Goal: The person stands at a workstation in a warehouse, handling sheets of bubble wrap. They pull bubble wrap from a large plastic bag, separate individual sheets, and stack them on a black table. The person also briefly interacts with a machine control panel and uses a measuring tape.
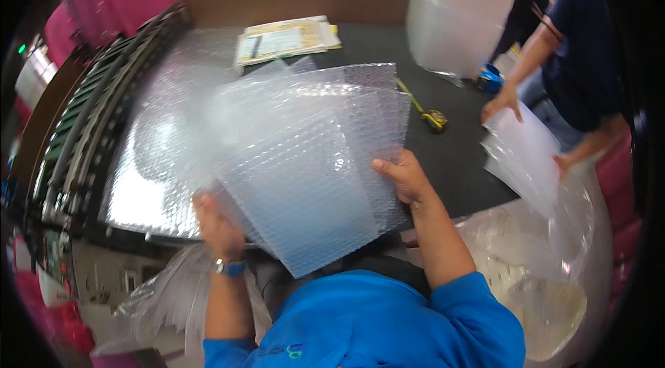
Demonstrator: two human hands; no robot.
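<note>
Fanned out in front of me is a loose stack of clear bubble-wrap sheets or pouches (pixel 305 181); which of the two I cannot tell. My right hand (pixel 405 177) grips its right edge, thumb on top and the other fingers beneath. At the lower left edge of the stack is my left hand (pixel 220 228), slightly blurred, its fingers stretched out along the side rather than wrapped round. A watch with a blue strap (pixel 229 267) is on that wrist. Under and left of the stack, a shiny spread of bubble wrap (pixel 156 160) lies on the dark table (pixel 457 167).
A yellow tape measure (pixel 434 120), partly pulled out, lies right of the stack. Papers and envelopes (pixel 284 40) sit behind it. A tall translucent wrapped bundle (pixel 457 15) stands at the back right. A roller conveyor (pixel 90 112) borders the left. At right, a co-worker (pixel 582 63) handles white sheets (pixel 526 153).
</note>
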